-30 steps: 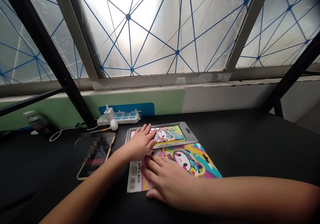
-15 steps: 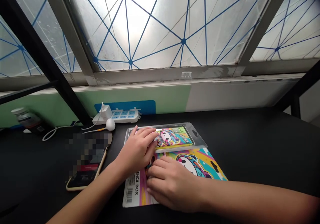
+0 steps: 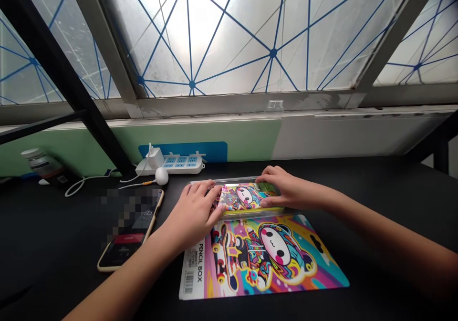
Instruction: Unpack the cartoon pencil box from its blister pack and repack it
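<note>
Pencil box between the hands, ends partly covered! Left hand palm-down, fingers outstretched; right hand straddling, thumb and fingers apart, grip unclear.

The card is smooth printed paperboard with a soft sheen; the blister is clear, glossy plastic. The table has a matt surface, the power strip a smooth plastic housing. The window panes appear frosted, their frame dull metal.
</note>
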Demonstrator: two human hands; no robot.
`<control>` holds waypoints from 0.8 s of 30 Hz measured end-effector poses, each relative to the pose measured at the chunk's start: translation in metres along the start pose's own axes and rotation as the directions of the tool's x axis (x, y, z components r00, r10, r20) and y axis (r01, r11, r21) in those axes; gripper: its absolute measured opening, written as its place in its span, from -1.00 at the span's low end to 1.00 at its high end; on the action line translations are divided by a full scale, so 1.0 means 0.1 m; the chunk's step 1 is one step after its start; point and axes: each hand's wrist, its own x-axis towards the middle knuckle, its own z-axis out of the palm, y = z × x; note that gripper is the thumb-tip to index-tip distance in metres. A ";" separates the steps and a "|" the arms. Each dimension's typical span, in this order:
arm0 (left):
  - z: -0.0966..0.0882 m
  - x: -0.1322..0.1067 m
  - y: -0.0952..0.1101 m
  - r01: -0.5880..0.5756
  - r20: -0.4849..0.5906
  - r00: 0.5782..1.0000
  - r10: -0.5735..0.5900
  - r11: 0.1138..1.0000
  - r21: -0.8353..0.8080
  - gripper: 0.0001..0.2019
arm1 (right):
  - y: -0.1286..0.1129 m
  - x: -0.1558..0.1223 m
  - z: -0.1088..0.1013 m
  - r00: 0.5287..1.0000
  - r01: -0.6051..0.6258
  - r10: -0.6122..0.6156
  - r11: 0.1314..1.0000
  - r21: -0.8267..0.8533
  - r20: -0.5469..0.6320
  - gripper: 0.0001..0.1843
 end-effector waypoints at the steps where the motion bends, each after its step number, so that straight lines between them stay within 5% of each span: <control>1: 0.01 0.00 0.00 0.004 0.004 1.000 -0.004 1.000 -0.007 -0.53 | 0.00 0.00 0.00 1.000 0.006 -0.006 1.000 -0.010 0.006 -0.34; 16: -0.11 -0.01 -0.06 0.051 -0.085 0.995 -0.056 0.997 -0.062 -0.44 | -0.16 -0.03 0.12 0.966 0.011 -0.063 0.979 -0.205 -0.249 -0.45; 21: -0.24 0.00 -0.17 0.035 -0.127 0.991 -0.043 0.998 -0.061 -0.57 | -0.22 -0.15 0.22 0.923 0.072 -0.147 0.974 -0.216 -0.357 -0.59; 24: -0.33 -0.01 -0.15 -0.074 -0.240 0.968 0.066 0.997 -0.024 -0.69 | -0.23 -0.22 0.24 0.818 0.201 -0.298 0.950 -0.240 -0.492 -0.80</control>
